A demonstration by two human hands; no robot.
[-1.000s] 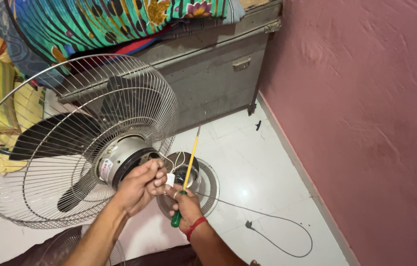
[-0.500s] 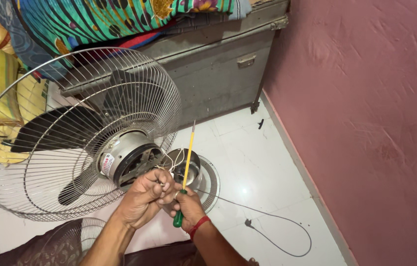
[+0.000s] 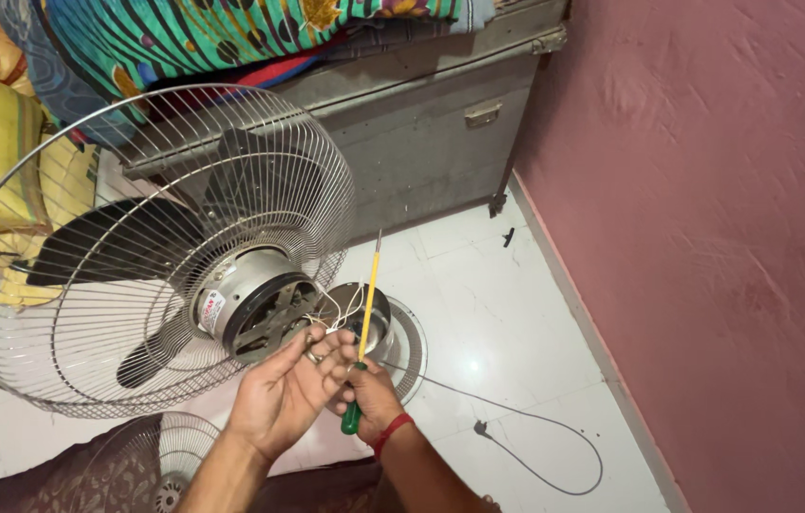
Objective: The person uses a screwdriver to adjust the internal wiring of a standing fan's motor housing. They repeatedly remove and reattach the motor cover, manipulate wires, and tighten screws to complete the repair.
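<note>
Pinching thin white wires [image 3: 340, 312] at the back of the fan motor [image 3: 248, 306], the left hand's fingertips [image 3: 315, 350] are curled in, palm turned up, so the left hand [image 3: 284, 394] is closed lightly on those wires. Just beside it, touching, the right hand [image 3: 369, 399] is wrapped tight around the green handle of a screwdriver [image 3: 364, 323], whose yellow shaft is held upright, tip pointing up past the wires. A red band [image 3: 389, 433] is worn at the right wrist. Behind the hands, a round metal base [image 3: 400, 347] is seen on the white tiled floor [image 3: 516, 313]. The motor is set in a wire fan guard [image 3: 136, 256] with dark blades [image 3: 108, 242], tilted leftward. A grey power cord [image 3: 535, 446] is trailed across the floor toward the pink wall [image 3: 706, 237]. A grey metal trunk [image 3: 421, 133] is stood behind
</note>
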